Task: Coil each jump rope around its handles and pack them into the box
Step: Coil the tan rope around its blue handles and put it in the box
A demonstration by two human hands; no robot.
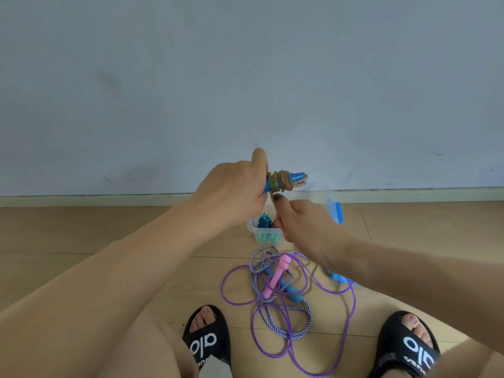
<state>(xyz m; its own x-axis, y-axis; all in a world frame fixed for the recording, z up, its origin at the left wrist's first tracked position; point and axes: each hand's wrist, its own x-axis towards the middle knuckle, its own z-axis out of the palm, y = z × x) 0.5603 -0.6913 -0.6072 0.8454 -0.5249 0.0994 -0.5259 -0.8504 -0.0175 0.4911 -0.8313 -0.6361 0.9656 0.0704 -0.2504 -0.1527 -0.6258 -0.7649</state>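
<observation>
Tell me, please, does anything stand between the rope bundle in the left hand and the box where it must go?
Yes. The right hand, pinching the rope's loose end, hangs between the bundle and the box. The box already holds a teal rope.

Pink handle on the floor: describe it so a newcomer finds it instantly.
Start at the clear box near the wall, then drop to the rope tangle between the two black slides. The pink handle lies diagonally on top, the only pink piece among blue handles and purple cord.
</observation>
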